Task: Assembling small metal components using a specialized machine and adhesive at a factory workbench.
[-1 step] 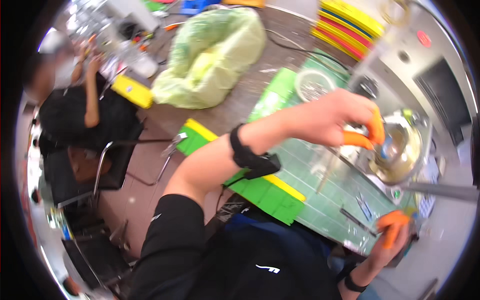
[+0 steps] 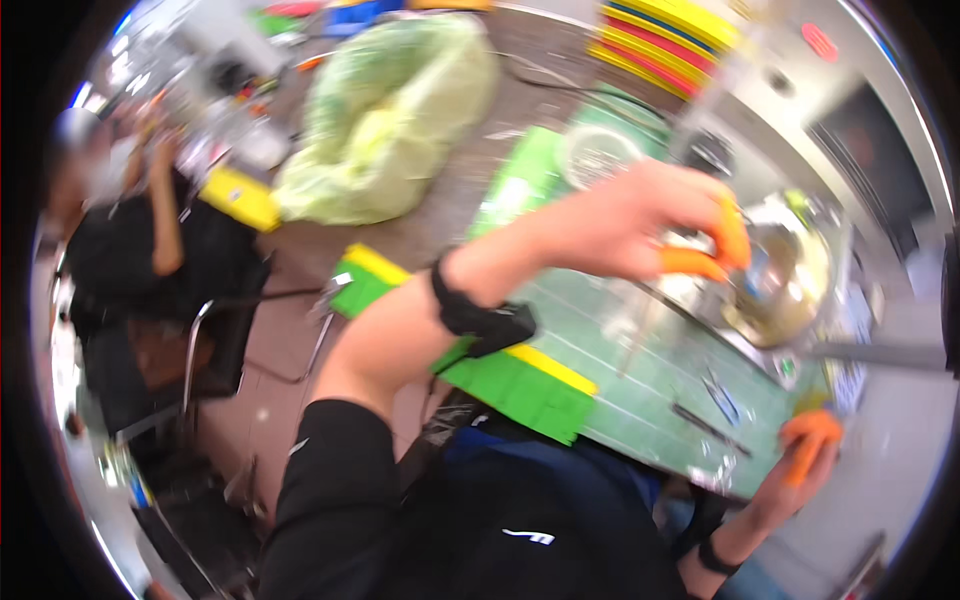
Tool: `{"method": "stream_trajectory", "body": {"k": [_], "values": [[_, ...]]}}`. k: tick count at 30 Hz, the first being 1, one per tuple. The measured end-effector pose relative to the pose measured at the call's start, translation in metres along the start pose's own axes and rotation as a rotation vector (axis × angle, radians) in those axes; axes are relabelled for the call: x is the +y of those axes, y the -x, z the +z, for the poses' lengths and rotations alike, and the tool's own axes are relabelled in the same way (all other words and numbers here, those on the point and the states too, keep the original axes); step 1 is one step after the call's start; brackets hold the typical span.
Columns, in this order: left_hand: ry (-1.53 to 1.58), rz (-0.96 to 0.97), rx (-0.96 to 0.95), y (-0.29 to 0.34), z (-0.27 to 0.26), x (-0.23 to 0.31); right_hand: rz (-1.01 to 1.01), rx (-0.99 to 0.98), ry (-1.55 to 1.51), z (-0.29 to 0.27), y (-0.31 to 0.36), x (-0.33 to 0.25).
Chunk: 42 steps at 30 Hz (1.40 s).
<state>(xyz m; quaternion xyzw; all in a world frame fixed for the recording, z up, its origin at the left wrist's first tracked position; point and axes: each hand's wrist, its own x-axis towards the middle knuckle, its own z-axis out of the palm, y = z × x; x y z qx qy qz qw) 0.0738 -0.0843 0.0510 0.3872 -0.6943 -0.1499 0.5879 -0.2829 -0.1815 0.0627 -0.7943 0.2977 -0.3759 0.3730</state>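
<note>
My left hand (image 2: 665,222) reaches across the bench with orange covers on its thumb and fingers. Its fingertips come together beside a shiny round metal bowl (image 2: 808,290); anything between them is too small or blurred to name. Low on the right, at the bench edge, my right hand (image 2: 805,465) also wears orange finger covers, and its fingers are curled. What it may hold cannot be made out. On the green work mat (image 2: 655,385) near it lie a dark slim tool (image 2: 710,430) and a blue-handled tool like tweezers (image 2: 722,400).
A white round tub (image 2: 598,150) of small parts stands behind my left forearm. Stacked yellow and red trays (image 2: 665,45) are at the back. Left of them is a container with a pale green liner (image 2: 390,120). A co-worker (image 2: 150,240) sits at far left.
The whole view has shifted slightly. My right hand has moved a little to the right, away from the dark slim tool. My left hand keeps its pose beside the bowl.
</note>
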Motion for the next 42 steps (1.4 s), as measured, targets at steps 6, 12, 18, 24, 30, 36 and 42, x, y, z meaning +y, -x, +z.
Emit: {"method": "stream_trajectory", "body": {"k": [6, 12, 18, 24, 30, 36, 42], "values": [[-0.156, -0.174, -0.075, 0.005, -0.010, 0.015, 0.034, 0.754, 0.497, -0.101, -0.025, 0.063], [-0.171, -0.249, -0.043, 0.004, -0.002, 0.012, 0.359, 0.435, 0.087, -0.128, -0.032, 0.091], [-0.120, -0.118, -0.079, 0.003, -0.003, 0.009, -0.001, 0.588, 0.259, -0.167, -0.024, 0.086], [-0.090, -0.098, -0.056, 0.000, -0.002, 0.005, -0.234, 0.005, -0.661, -0.165, -0.063, -0.011], [-0.112, -0.084, -0.066, 0.002, -0.009, 0.005, -0.194, -0.004, -0.519, 0.024, -0.109, -0.050], [-0.119, -0.045, -0.053, 0.004, -0.010, 0.000, -0.354, 0.215, -0.158, 0.096, -0.117, -0.047], [-0.114, -0.077, -0.053, 0.006, -0.010, 0.001, -0.420, 0.062, -0.166, 0.101, -0.112, -0.043]]}}
